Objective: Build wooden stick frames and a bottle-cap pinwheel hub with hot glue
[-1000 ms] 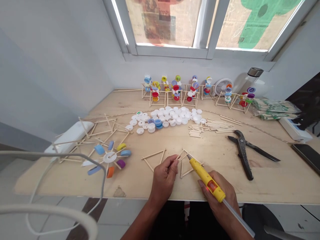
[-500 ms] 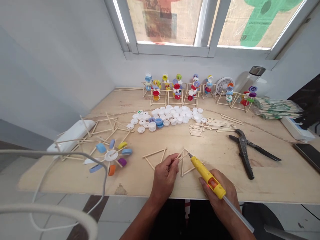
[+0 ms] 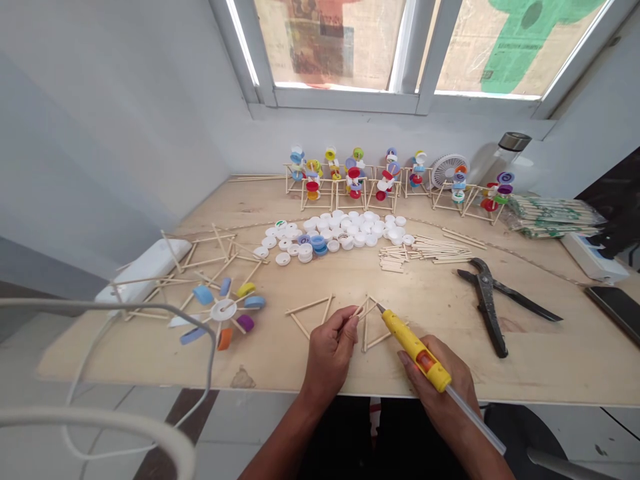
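My left hand (image 3: 330, 350) pinches a thin wooden stick (image 3: 361, 311) at the near middle of the plywood table (image 3: 440, 347). The stick leans against a small stick triangle (image 3: 373, 328) lying flat there. My right hand (image 3: 443, 387) grips a yellow glue gun (image 3: 411, 347), its tip touching the top of that triangle. A clear glue rod sticks out of the gun's back end. Another open stick triangle (image 3: 310, 313) lies just left of my left hand.
A bottle-cap wheel (image 3: 223, 311) and loose stick frames lie at the left. White and blue caps (image 3: 340, 233), cut sticks (image 3: 425, 252), black pliers (image 3: 487, 293), a phone (image 3: 617, 310) and finished cap models (image 3: 380, 177) sit farther back. A white cable (image 3: 125, 413) hangs near left.
Both hands have hardly moved; the view shifted slightly, and the glue gun's tip stays at the triangle's top.
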`<action>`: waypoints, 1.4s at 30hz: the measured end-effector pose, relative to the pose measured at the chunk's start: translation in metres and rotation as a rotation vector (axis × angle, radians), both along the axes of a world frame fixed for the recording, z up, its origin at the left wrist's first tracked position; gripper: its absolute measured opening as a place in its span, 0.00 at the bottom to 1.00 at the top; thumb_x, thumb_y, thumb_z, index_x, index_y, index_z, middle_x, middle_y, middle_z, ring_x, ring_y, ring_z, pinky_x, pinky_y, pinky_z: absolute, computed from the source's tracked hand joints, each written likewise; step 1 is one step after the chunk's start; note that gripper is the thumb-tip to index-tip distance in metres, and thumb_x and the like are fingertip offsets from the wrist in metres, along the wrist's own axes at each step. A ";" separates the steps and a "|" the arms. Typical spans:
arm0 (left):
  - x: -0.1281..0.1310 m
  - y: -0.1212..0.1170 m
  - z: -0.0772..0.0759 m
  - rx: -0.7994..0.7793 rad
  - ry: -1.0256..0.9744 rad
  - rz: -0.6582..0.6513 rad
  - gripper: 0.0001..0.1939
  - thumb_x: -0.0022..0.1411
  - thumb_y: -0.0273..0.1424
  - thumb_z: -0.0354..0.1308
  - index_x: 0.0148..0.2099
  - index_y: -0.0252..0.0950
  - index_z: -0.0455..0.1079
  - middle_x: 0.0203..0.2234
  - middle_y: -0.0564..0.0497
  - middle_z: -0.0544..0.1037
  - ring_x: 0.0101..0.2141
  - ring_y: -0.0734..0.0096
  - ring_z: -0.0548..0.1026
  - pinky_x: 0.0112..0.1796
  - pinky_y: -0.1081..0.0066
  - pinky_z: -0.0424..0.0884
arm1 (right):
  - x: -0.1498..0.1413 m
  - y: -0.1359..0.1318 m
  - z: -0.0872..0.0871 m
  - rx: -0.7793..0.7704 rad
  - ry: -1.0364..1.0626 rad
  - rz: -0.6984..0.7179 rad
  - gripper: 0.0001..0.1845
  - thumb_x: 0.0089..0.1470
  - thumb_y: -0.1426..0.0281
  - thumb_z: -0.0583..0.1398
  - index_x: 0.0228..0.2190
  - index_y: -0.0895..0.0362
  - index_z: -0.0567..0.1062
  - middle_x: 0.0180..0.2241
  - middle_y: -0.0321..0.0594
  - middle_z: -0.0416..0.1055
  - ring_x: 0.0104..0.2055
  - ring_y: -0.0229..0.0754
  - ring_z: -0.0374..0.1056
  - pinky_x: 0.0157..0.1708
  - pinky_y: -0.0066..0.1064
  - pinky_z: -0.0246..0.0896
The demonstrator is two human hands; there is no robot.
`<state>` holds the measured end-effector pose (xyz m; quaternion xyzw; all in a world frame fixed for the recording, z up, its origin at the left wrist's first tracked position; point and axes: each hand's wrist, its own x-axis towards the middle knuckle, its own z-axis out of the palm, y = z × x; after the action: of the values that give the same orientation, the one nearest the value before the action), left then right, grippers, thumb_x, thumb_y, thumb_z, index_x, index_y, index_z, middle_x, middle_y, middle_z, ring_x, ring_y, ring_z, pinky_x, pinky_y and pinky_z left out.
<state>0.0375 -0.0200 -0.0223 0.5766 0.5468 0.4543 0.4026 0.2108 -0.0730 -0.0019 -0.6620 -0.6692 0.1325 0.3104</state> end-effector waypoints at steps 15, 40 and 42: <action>0.001 0.000 0.002 0.001 0.023 -0.007 0.16 0.61 0.36 0.50 0.44 0.31 0.72 0.16 0.57 0.68 0.19 0.77 0.68 0.25 0.78 0.66 | 0.005 -0.004 0.017 -0.086 0.134 0.046 0.16 0.55 0.58 0.54 0.22 0.54 0.62 0.19 0.32 0.62 0.20 0.35 0.58 0.20 0.24 0.54; 0.001 -0.001 0.002 0.014 0.018 -0.030 0.18 0.61 0.36 0.50 0.47 0.33 0.72 0.20 0.53 0.72 0.22 0.75 0.69 0.25 0.78 0.66 | -0.008 0.007 0.006 0.093 0.030 0.083 0.16 0.55 0.59 0.54 0.22 0.54 0.65 0.19 0.33 0.65 0.21 0.36 0.62 0.21 0.26 0.55; 0.001 0.000 0.002 0.008 0.009 -0.026 0.17 0.60 0.36 0.50 0.46 0.33 0.73 0.21 0.53 0.73 0.22 0.75 0.69 0.24 0.78 0.66 | -0.010 0.007 0.005 0.110 0.036 0.056 0.16 0.55 0.58 0.53 0.21 0.54 0.66 0.19 0.33 0.65 0.21 0.36 0.62 0.21 0.26 0.54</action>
<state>0.0383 -0.0204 -0.0198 0.5874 0.5394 0.4486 0.4035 0.2008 -0.0663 0.0035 -0.6226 -0.6878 0.1162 0.3547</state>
